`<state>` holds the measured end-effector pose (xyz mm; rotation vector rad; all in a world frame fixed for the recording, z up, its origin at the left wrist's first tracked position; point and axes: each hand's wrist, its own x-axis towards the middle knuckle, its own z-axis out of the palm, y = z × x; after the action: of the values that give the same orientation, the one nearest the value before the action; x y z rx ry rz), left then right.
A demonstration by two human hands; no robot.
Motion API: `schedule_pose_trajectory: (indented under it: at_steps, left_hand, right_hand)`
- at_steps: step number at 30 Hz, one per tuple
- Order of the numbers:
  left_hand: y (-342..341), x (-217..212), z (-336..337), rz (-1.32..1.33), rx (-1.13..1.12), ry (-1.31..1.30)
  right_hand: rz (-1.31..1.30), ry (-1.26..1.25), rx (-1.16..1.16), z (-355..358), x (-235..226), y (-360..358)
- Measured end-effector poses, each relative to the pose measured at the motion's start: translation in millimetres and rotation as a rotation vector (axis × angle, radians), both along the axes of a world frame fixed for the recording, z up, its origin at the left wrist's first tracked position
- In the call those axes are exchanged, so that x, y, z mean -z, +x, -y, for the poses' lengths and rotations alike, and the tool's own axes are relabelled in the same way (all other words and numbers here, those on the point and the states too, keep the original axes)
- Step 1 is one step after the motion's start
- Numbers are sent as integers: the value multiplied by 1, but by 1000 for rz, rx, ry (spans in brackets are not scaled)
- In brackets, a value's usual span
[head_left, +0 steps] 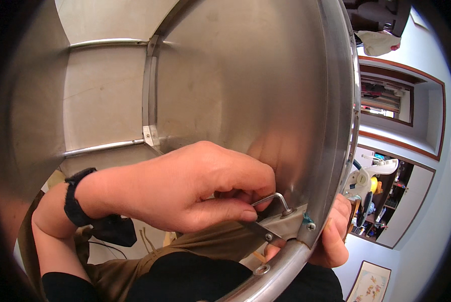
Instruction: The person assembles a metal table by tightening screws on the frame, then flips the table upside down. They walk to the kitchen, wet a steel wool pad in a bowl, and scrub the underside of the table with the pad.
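My left hand (210, 186), with a black band at its wrist, reaches in from the left. Its thumb and fingers are closed on a bent metal hex key (282, 197). The key's far end meets a fastener in a corner bracket (286, 221) inside a stainless steel frame (339, 126). My right hand (333, 241) is mostly hidden behind the frame's lower right corner. Its fingers wrap round that corner from outside, and a fingertip shows under the bracket. A screw (311, 227) with a teal scrap beside it sits at this corner.
Large steel panels (235, 90) curve around my left arm, joined by metal rails (104, 146). My legs in brown trousers (205, 246) lie below. Beyond the frame are shelves (381, 211) with various items, a wood-edged window (386, 100) and a hanging picture (370, 283).
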<state>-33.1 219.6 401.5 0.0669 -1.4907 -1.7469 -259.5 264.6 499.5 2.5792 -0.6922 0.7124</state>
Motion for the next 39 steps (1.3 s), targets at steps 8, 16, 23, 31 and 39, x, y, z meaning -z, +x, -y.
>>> schedule_pose_trajectory:
  at_steps: [8,16,23,31,39]
  left_hand:
    - [-16,14,-9,-109,-221,-61]
    - [-9,3,-4,-112,1,294]
    - [0,0,-7,5,-197,575]
    - [23,-18,-9,-39,-149,650]
    - [19,-1,-7,-158,-12,624]
  right_hand:
    - [1,107,98,-13,-5,2]
    - [-28,157,125,-10,-12,6]
    - [26,2,41,-2,4,1]
    - [137,-147,-17,6,14,1]
    - [44,48,118,-13,0,0]
